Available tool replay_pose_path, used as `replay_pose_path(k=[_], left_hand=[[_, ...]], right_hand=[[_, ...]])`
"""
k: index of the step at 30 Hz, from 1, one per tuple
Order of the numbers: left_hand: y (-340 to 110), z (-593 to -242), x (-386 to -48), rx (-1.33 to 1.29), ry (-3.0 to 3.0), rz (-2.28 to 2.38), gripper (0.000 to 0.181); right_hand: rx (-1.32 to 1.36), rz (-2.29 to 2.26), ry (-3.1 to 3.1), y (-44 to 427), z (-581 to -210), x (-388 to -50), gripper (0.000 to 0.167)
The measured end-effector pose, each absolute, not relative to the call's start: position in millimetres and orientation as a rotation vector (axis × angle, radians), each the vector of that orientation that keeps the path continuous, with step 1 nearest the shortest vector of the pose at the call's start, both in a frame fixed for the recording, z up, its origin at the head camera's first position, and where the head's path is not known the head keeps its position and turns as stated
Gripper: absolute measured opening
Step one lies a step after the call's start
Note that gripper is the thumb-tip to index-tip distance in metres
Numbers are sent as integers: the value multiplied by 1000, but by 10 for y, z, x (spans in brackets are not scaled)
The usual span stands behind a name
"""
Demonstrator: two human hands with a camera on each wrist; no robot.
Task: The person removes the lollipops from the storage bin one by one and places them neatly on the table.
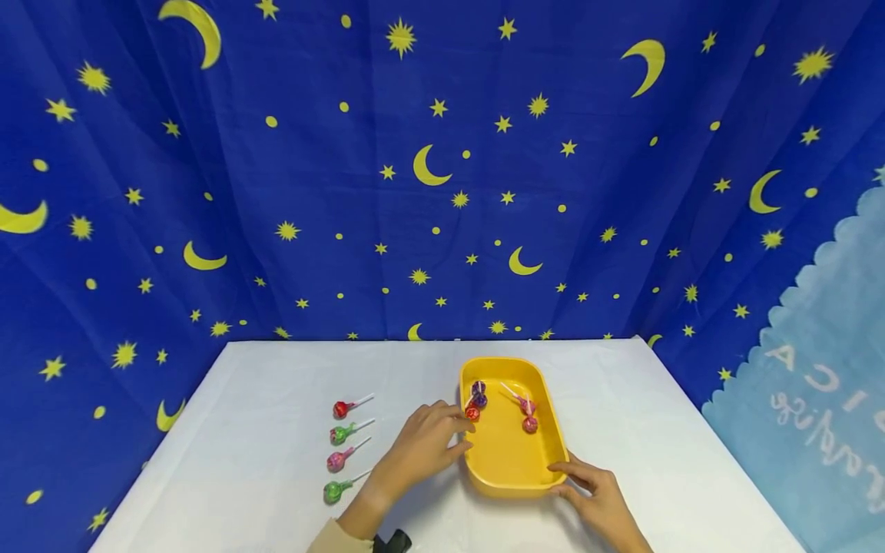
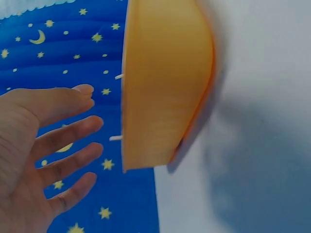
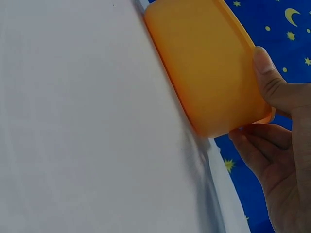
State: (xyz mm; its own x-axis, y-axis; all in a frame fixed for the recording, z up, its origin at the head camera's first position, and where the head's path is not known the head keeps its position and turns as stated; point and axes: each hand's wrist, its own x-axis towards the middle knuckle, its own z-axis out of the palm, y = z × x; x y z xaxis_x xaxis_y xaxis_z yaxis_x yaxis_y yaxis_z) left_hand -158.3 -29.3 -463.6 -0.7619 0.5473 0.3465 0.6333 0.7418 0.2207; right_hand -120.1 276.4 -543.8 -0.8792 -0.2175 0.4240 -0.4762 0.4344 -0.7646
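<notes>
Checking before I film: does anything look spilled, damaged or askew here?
Nothing looks spilled or damaged. Only the yellow rounded-rectangular plastic tray is turned slightly askew to the far edge of the white cloth-covered table, odd beside the neat column of four red, green and pink wrapped lollipops.
</notes>
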Motion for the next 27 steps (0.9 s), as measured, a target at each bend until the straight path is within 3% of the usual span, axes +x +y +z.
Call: replay_pose_path(k=[14, 27], left_hand=[[288, -4755, -1833, -1035, -2698, -735, 28], [423, -4794, -2006, -990, -2772, -729, 26]], right_hand=[[516, 1443, -2491, 2796, -5442, -1128, 25], [534, 1424, -2503, 2760, -5398, -1186, 26]])
